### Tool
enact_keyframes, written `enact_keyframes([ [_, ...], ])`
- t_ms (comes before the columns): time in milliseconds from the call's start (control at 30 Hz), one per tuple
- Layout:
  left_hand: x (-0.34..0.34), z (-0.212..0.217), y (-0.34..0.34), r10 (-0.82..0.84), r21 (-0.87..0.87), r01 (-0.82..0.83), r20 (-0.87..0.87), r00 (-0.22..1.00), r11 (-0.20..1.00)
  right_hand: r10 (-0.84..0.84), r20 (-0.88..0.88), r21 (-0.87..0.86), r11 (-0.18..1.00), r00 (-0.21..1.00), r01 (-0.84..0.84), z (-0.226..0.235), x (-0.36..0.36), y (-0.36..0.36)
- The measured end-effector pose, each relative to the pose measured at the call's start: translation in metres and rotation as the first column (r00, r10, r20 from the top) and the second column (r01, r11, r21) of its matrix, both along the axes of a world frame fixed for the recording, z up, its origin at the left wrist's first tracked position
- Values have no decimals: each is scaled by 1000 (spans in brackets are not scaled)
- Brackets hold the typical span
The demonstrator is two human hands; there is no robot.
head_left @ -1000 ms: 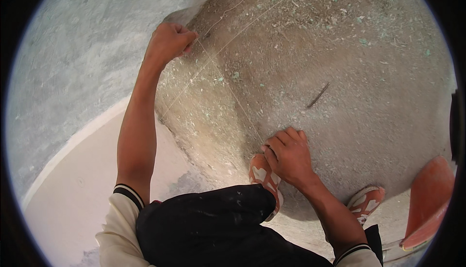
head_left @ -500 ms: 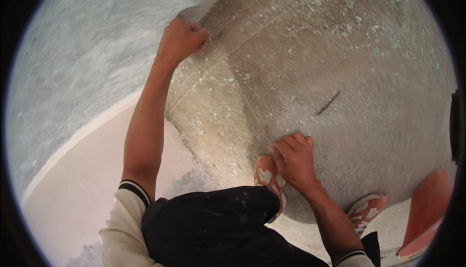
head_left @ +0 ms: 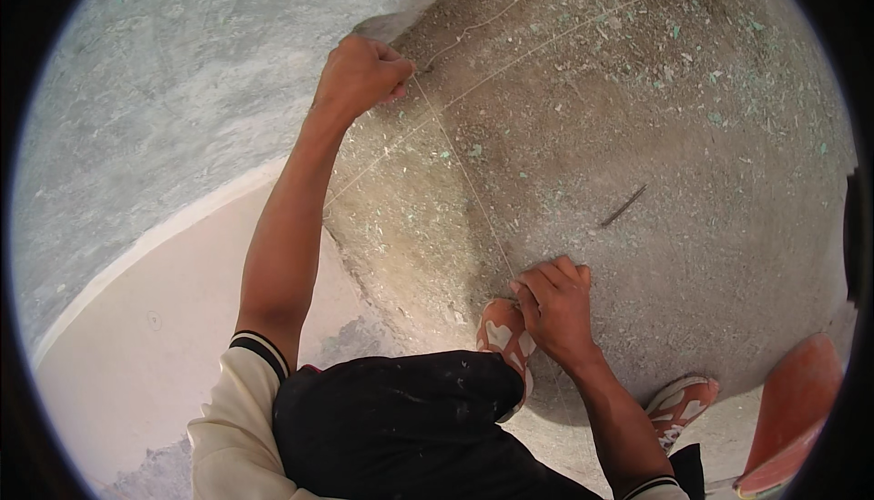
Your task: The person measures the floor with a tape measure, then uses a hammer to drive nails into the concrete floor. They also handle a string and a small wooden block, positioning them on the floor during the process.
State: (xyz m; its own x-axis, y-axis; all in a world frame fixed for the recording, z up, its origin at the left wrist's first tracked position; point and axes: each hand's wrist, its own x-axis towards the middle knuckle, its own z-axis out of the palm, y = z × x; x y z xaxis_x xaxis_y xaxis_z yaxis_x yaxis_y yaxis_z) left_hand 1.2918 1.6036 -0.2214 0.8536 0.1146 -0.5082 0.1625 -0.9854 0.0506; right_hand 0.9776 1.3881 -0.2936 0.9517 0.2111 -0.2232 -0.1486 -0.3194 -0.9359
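— Near the upper middle of the frame, what is the left hand (head_left: 362, 72) doing?

— It is closed in a fist, pinching a thin pale string (head_left: 464, 181) against the floor close to the base of the grey plastered wall (head_left: 164, 90). From there the string runs taut down to the right hand (head_left: 557, 309) in the lower middle, whose fingers are curled and pressing the other end onto the ground.

— Why hold it that way?

— My reading is that pinning both ends keeps the line straight and tight across the dusty floor (head_left: 655, 118). More string trails off from the left fist toward the upper right.

— What else lies around?

— Green and pale chips are scattered over the floor, and a dark stick-like scrap (head_left: 624, 206) lies right of centre. A smooth beige wall band (head_left: 155, 336) fills the lower left. The person's two patterned sandals (head_left: 503, 334) sit at the bottom, one touching the right hand, and an orange-red object (head_left: 797, 409) stands at the lower right edge.

— Anything in the way?

— The debris under the string, and the sandal crowding the right hand.
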Motion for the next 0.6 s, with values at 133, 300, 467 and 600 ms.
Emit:
enact_keyframes([
  [133, 1, -1, 4, 8, 2, -8, -23, 1000, 1000, 14, 6, -5, 1000, 1000, -14, -2, -1, -1],
  [300, -1, 0, 2, 80, -26, -81, -47, 996, 996, -8, 13, 7, 1000, 1000, 8, 0, 0, -6],
  [467, -2, 4, 3, 138, -46, -142, -71, 988, 989, -38, 25, 28, 999, 999, 37, -2, -1, -7],
  [600, -3, 2, 1, 125, -60, -129, -67, 990, 990, -66, 38, 31, 997, 997, 65, -4, -3, -5],
])
